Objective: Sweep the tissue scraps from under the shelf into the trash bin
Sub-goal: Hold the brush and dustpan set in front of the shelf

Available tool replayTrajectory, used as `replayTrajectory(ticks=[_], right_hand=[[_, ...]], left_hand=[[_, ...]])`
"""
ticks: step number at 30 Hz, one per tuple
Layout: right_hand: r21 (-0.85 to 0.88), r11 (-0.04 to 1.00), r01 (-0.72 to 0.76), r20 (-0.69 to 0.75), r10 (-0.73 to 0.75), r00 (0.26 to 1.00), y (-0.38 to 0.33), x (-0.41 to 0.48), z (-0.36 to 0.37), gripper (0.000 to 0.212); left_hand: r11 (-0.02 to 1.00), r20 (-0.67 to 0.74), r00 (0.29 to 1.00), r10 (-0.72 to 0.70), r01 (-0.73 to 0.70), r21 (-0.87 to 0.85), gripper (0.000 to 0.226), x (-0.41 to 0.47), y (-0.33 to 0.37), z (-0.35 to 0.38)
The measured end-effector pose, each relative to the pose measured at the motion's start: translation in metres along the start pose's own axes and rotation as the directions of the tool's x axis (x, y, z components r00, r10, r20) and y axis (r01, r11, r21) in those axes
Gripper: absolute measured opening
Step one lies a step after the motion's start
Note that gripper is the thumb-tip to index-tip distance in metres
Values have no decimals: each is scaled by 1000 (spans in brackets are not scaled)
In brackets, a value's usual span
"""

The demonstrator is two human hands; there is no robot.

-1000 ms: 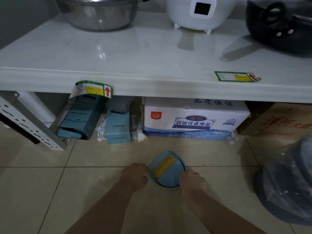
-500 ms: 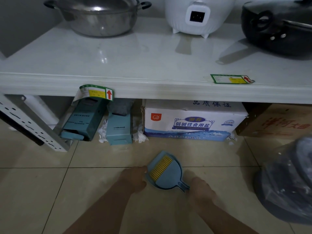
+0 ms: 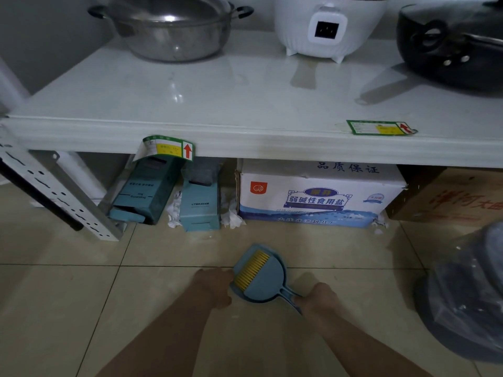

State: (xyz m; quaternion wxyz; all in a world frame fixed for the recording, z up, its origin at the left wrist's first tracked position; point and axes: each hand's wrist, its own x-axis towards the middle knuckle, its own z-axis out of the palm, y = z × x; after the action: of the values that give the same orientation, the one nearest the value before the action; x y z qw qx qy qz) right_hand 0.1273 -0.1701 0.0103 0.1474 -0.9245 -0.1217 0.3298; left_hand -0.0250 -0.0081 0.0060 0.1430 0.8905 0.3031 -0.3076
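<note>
near: our right hand [image 3: 318,299] wrapped round the dustpan [image 3: 265,284] handle | left hand [image 3: 215,288] curled at its left rim, can't tell if it's gripping | yellow brush [image 3: 251,270] lying in the pan, on the floor tiles | bagged trash bin [image 3: 468,295] off right | far: tissue scraps [image 3: 231,217] wedged between teal boxes [image 3: 200,205] and salt carton [image 3: 318,197] under the shelf [image 3: 245,144], so the boxes are in the way

Left hand [image 3: 215,288], just left of the dustpan [image 3: 261,284], was bare, and its forearm was bare down to the lower frame edge. Right hand [image 3: 318,299], just right of the dustpan's handle, was likewise bare, forearm uncovered along its visible length.
</note>
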Motion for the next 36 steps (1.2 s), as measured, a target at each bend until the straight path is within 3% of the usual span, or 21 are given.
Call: replayTrajectory(ticks=[7, 10, 13, 19, 24, 27, 31, 34, 36], right_hand=[[138, 988, -76, 48, 70, 996, -3, -1, -3, 19], [162, 976, -143, 72, 133, 989, -4, -2, 0, 29], [185, 975, -127, 44, 120, 992, -1, 1, 6, 17], [127, 978, -164, -32, 169, 985, -4, 3, 14, 35], [314, 942, -117, -45, 138, 989, 7, 8, 12, 30], [182, 983, -39, -101, 58, 993, 10, 8, 7, 26], [-137, 977, 161, -200, -186, 962, 3, 7, 4, 22], [-410, 839, 357, -148, -448, 882, -2, 7, 1, 15], [-484, 755, 442, -80, -541, 837, -1, 10, 1, 18]], left_hand=[[999, 2, 1000, -1, 1, 41, 52, 1, 5, -3], [999, 3, 1000, -11, 11, 32, 51, 2, 3, -2], [999, 23, 999, -24, 23, 24, 57, 3, 3, -1], [999, 108, 994, -19, 14, 50, 67, 5, -1, -2], [998, 96, 995, -29, 23, 63, 71, 7, -8, 4], [996, 78, 997, -27, 20, 89, 65, 8, -6, 5], [994, 63, 998, -25, 19, 107, 61, 9, -4, 2], [994, 56, 998, -28, 22, 111, 58, 8, -4, 1], [993, 37, 999, -25, 21, 112, 55, 7, -4, 1]])
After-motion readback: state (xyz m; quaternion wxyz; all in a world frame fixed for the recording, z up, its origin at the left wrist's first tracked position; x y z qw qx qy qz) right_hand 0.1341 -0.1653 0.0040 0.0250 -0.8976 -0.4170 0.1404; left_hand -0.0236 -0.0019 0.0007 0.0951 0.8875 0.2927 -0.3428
